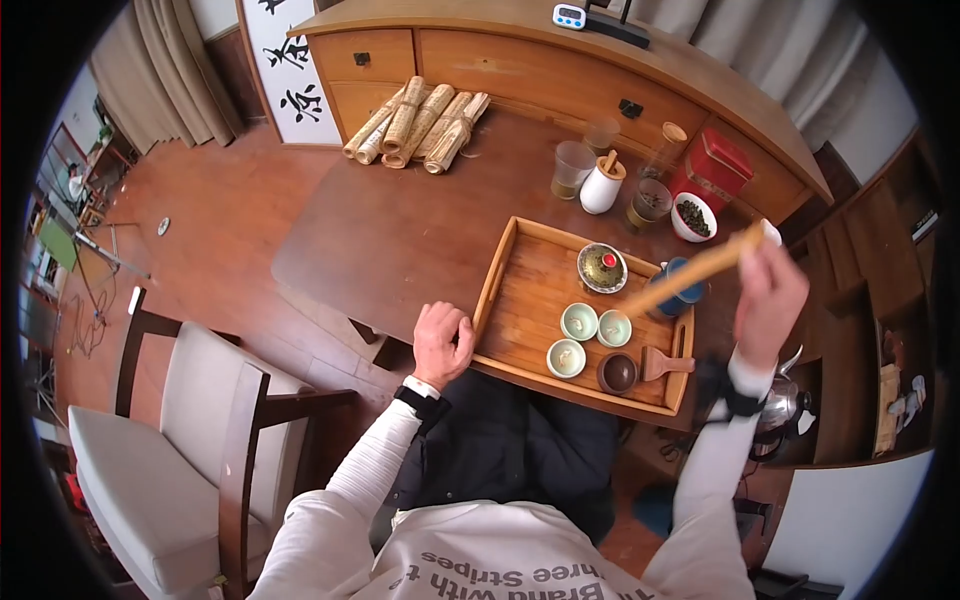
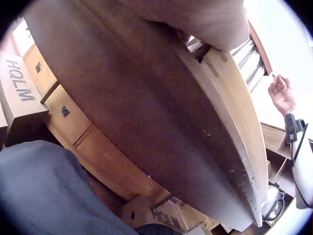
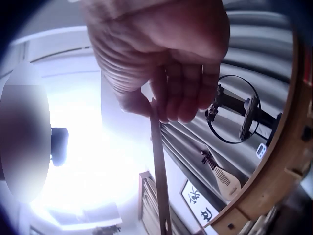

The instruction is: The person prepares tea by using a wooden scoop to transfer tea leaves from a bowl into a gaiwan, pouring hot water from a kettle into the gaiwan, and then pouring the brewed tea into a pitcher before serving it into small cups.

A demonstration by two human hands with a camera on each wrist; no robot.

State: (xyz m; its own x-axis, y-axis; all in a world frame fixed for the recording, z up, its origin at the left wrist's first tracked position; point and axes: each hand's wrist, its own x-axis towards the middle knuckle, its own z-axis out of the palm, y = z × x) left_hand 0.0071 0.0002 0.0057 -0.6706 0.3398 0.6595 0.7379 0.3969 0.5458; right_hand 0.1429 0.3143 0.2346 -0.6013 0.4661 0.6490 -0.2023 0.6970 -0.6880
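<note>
HEAD: right hand (image 1: 770,300) pinches wooden tool (image 1: 695,270) at right end, long axis slanting leftward over tray (image 1: 493,270) toward pale cups (image 1: 579,322); left hand (image 1: 443,345) loosely curled, apparently empty, farther from tool | LEFT WRIST: left hand's underside largely hidden | RIGHT WRIST: wooden tool extends from thumb-and-finger pinch

Cups (image 1: 566,358) on tray (image 1: 540,290), tray on table (image 1: 400,220)

Stick (image 1: 695,273) looks like smooth wood, tray (image 1: 528,300) is wood too, with a bit of a sheen. Little cups (image 1: 555,365) seem glazed ceramic, pretty glossy. Table (image 1: 390,230) is kinda satiny wood, kettle (image 1: 784,406) shiny metal, curtain (image 1: 165,75) matt cloth.
</note>
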